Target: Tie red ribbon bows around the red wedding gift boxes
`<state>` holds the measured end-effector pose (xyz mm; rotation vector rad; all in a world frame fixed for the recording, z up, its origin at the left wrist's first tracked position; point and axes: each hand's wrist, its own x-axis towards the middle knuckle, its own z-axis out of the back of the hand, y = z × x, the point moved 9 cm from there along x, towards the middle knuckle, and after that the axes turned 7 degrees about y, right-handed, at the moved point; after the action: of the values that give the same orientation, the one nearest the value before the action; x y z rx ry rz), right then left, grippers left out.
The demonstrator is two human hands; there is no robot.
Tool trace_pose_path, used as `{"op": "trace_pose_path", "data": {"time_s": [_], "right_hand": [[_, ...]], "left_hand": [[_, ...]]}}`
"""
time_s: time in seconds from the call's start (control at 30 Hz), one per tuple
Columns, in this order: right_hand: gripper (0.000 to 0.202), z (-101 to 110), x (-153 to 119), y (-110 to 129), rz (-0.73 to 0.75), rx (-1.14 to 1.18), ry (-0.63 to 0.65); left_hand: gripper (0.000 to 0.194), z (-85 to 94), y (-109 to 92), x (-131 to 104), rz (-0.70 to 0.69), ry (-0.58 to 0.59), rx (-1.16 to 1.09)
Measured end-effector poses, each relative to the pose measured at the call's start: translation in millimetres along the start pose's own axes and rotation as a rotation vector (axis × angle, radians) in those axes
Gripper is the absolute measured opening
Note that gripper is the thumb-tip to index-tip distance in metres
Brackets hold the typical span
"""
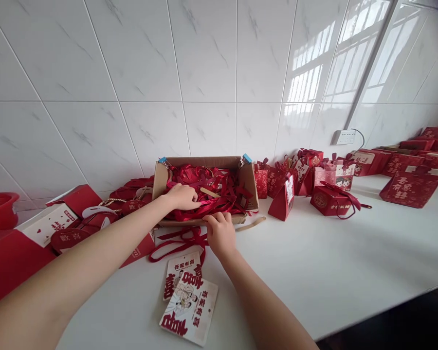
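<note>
A cardboard box (pixel 248 187) full of tangled red ribbons (pixel 211 177) stands against the tiled wall, with blue clips at its back corners. Over the left part of the ribbons is my left hand (pixel 183 197), fingers curled down onto a ribbon strand. At the front edge of the box is my right hand (pixel 221 231), its fingers bent over the rim beside a ribbon; what they hold is hidden. A loose looped red ribbon (pixel 168 248) lies in front of the box. Below it, two printed square cards (pixel 191 308) overlap on the white table.
Red gift boxes (pixel 330 199) with ribbons stand to the right, more of them (pixel 410 187) farther right. Red heart-shaped boxes (pixel 71 238) and an opened red box lie left, near a red basin (pixel 0 209). A power strip (pixel 345 137) is on the wall.
</note>
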<state>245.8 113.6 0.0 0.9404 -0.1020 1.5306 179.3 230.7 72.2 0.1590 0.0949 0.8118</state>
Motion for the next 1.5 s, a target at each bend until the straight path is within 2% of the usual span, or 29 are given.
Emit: {"op": "trace_pose_path", "data": {"time_s": [0.13,0.23,0.33,0.43,0.53,0.6,0.7,0.87,0.97,1.1,1.2,1.33,1.4,1.5], "right_hand": [[0.03,0.2,-0.4,-0.4,-0.004,0.012,-0.014],[0.029,-0.1,-0.3,0.0,0.001,0.006,-0.02],[0.029,-0.3,0.4,0.2,0.007,0.006,-0.021],[0.029,-0.1,1.0,-0.1,0.008,0.011,-0.026],[0.028,-0.6,1.5,-0.8,0.008,0.006,-0.03],[0.028,-1.5,1.8,-1.4,0.008,-0.002,-0.03],[0.028,-2.4,2.3,-2.2,0.011,-0.002,-0.032],[0.03,-1.2,1.4,-1.2,0.026,0.034,-0.043],[0.032,-0.4,0.2,0.5,0.027,0.034,-0.035],[0.036,-1.0,-0.5,0.7,0.008,0.004,-0.019],[0.04,-0.2,-1.4,0.1,0.001,-0.013,-0.043],[0.049,-0.8,-2.6,0.4,0.009,-0.034,-0.054],[0.052,-1.4,-2.7,1.0,0.018,-0.043,-0.041],[0.053,-0.8,-2.8,0.9,0.018,-0.055,-0.024]], "left_hand": [[0.034,18.9,-11.2,14.1,-0.043,-0.148,-0.073],[0.038,20.8,-16.0,29.0,-0.057,-0.165,-0.132],[0.037,17.5,-4.9,41.9,0.051,-0.169,-0.186],[0.034,10.8,18.2,48.2,0.227,-0.168,-0.261],[0.027,2.6,36.1,50.9,0.339,-0.161,-0.355],[0.03,-0.4,40.8,53.1,0.368,-0.176,-0.423],[0.034,-3.3,37.9,60.5,0.36,-0.183,-0.541],[0.022,5.4,27.9,73.3,0.31,-0.211,-0.654],[0.016,24.8,29.3,67.1,0.302,-0.317,-0.635],[0.019,59.2,32.2,39.3,0.263,-0.547,-0.584],[0.019,73.3,33.9,20.7,0.211,-0.629,-0.591],[0.012,76.5,49.0,10.7,0.24,-0.648,-0.728],[0.009,73.7,62.7,10.1,0.315,-0.636,-0.836],[0.016,70.1,85.1,7.0,0.43,-0.636,-1.004]]}}
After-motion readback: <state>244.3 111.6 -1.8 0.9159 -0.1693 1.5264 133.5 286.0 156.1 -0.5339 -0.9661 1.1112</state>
